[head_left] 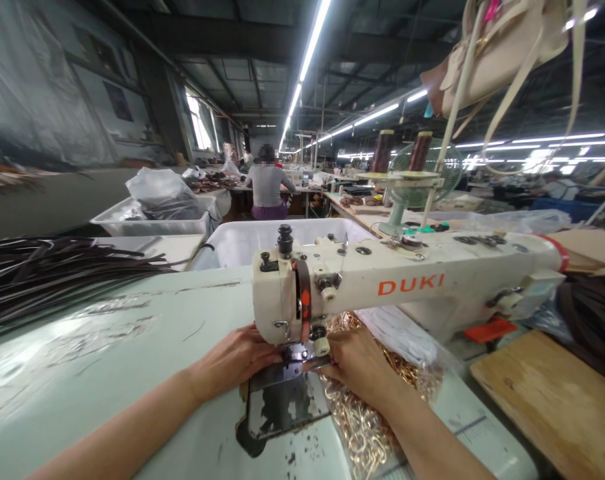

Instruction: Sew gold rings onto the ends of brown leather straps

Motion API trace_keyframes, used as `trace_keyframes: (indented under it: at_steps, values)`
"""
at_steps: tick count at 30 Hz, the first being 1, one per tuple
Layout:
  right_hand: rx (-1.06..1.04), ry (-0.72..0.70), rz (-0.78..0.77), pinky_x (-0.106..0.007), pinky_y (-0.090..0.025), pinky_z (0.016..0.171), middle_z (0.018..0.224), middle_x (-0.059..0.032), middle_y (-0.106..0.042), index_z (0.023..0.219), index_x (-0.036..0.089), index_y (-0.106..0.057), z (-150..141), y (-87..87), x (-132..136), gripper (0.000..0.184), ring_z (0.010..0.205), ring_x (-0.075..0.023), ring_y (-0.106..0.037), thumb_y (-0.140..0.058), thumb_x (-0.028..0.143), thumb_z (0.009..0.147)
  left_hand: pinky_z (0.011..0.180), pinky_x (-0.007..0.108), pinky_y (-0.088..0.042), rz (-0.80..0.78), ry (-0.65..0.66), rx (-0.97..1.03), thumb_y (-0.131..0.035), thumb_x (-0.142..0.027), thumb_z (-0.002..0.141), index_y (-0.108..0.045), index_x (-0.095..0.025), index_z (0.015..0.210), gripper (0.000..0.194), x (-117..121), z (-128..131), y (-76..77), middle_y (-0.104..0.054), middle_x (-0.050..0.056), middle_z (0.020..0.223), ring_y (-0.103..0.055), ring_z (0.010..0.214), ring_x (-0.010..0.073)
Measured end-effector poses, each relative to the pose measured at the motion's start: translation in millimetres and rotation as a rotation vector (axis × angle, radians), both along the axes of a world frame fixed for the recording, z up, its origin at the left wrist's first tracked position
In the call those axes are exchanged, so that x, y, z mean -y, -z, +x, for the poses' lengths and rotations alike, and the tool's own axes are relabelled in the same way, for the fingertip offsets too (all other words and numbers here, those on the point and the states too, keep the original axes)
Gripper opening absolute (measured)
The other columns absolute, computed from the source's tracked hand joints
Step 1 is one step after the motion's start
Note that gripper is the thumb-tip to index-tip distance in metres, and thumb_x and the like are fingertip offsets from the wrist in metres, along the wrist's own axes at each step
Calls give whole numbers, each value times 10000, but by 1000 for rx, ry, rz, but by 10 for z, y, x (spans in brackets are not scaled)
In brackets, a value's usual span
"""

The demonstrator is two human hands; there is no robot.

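Just beside right hand (359, 361), gold hardware (361, 430) in bag (402, 337)

With the sewing machine (352, 280) before me, strips (57, 270) lie to its left, a board (552, 400) right, a tub (232, 239) behind it.

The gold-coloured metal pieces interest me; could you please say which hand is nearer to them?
Right: the right hand overlaps the gold-coloured metal pieces in this view, while the left hand is farther off, by the left side of the sewing machine head.
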State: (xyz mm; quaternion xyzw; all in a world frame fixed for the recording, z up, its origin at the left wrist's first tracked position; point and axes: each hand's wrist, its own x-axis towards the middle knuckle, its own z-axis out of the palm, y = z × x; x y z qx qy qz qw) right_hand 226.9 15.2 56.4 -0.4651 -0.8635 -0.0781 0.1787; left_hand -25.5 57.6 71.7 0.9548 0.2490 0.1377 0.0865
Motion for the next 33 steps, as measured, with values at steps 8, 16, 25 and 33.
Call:
trace_keyframes:
  at_steps: [8, 16, 25, 33]
  values:
    - [-15, -21, -50, -271, -260, 531, 635, -27, -657, 635, 169, -611, -7, -2, 6, 564, 606, -165, -641, -449, 648, 883, 932, 322, -479, 146, -32, -98, -246, -314, 1013, -679, -140, 1010, 467, 66, 14, -20, -692, -11, 962, -667, 912, 165]
    - [-32, -39, -70, -276, -268, 554, 685, -19, -680, 682, 182, -633, -23, 12, 24, 528, 658, -172, -654, -459, 637, 886, 969, 433, -467, 307, -47, -198, -373, -133, 952, -514, -171, 1298, 376, 229, -102, 147, -673, 125, 1126, -647, 1013, 230]
    - [-22, -23, -45, -278, -222, 534, 653, 7, -665, 672, 189, -616, -23, -7, 26, 527, 611, -148, -632, -456, 643, 887, 816, 435, -538, 291, -305, -429, -493, 56, 748, -530, -142, 1280, 569, 426, 116, 221, -662, 142, 1060, -659, 929, 296]
    - [4, -22, -27, -287, -200, 520, 639, -8, -664, 651, 184, -625, -19, 32, 35, 559, 576, -150, -622, -433, 649, 894, 626, 352, -528, 94, -250, -409, -494, -34, 828, -597, -259, 1220, 464, 255, 53, -66, -663, 58, 786, -659, 681, 250]
